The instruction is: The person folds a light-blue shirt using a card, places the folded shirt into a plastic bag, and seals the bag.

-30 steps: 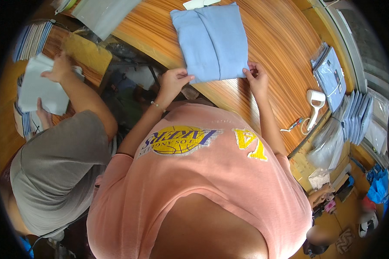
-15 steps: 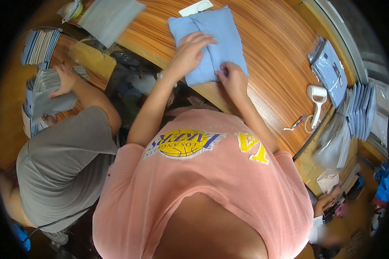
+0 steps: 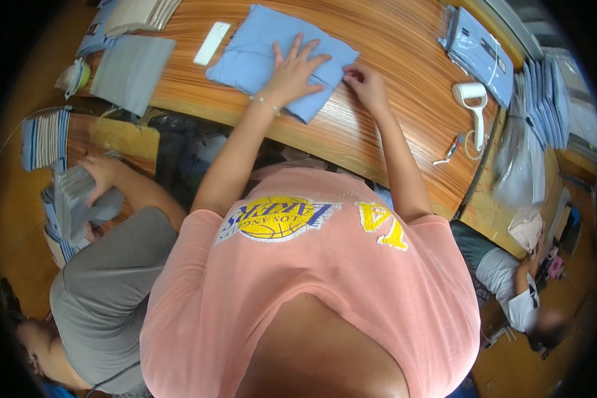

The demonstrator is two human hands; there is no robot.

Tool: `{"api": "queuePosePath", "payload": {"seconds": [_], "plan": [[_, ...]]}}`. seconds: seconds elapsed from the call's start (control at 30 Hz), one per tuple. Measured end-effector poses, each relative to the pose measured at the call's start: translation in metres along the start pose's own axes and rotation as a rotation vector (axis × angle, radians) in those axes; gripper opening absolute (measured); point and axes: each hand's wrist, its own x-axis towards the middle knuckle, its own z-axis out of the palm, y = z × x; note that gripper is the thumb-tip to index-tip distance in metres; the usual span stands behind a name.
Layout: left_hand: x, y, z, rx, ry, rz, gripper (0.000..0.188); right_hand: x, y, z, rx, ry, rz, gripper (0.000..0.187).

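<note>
Bright light, pale glare on the tabletop (image 3: 404, 99), fisheye curvature toward black corners

Folded light-blue cloth (image 3: 255, 53), perhaps a garment, lying flat, askew on wood-grain table (image 3: 418, 99)

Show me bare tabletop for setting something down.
Widest bare patch: the tabletop between the right hand and the white handled tool. A narrower one separates the grey plastic sleeves from the white card. Crowded: the right edge, with wrapped blue packs beside that tool. The left hand spreads over the folded blue cloth.
</note>
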Motion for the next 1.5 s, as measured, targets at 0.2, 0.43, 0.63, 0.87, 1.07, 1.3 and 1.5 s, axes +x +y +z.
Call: {"api": "queuePosePath", "payload": {"seconds": [0.2, 0.43, 0.63, 0.87, 1.07, 1.3, 1.5], "plan": [[0.017, -0.01, -0.003, -0.023, -0.216, 0.147, 0.079, -0.007, -0.006, 0.001, -0.065, 0.06, -0.014, 0.017], [0.014, -0.014, 0.003, -0.012, -0.152, 0.188, 0.084, -0.02, -0.015, 0.014, -0.149, 0.104, -0.099, 0.013], [0.014, -0.016, 0.005, -0.048, -0.135, 0.177, 0.084, -0.024, -0.026, 0.012, -0.166, -0.02, -0.108, 0.01], [0.019, -0.012, 0.0, 0.035, -0.167, 0.188, 0.082, -0.06, -0.022, 0.031, -0.253, 0.22, -0.101, 0.006], [0.016, -0.016, 0.001, 0.062, -0.119, 0.211, 0.082, -0.062, -0.026, 0.045, -0.314, 0.296, -0.19, 0.012], [-0.024, -0.068, -0.044, -0.047, 0.013, 0.153, 0.041, -0.059, -0.02, 0.049, -0.304, 0.293, -0.316, 0.011], [-0.057, -0.141, -0.034, -0.206, 0.154, -0.102, 0.038, -0.06, -0.038, 0.053, -0.123, 0.264, -0.043, 0.009]]}}
